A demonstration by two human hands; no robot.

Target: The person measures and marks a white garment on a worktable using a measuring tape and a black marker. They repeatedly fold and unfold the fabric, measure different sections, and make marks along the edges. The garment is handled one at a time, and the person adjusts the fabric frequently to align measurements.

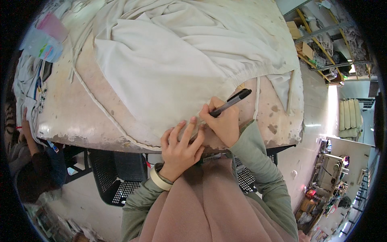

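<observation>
A white garment [157, 76] with a gathered, elastic-looking edge lies spread over the worktable. Pressed flat on its near edge is my left hand [180, 149], fingers spread. Just to the right, my right hand [223, 123] grips a black marker pen [230, 103], its back end pointing up and to the right. The pen's tip is hidden behind my fingers, close to the cloth. From the garment a thin white cord [94, 99] runs down the left side to the table's near edge. Another short cord [256, 99] hangs down on the right.
The stained worktable [76, 117] ends just before my body. A clear plastic cup [47, 49] and a pink cup [52, 27] stand at the far left. Another person's arm [28, 131] rests at the left edge. Below is a black perforated basket [117, 177]; shelving [322, 40] stands right.
</observation>
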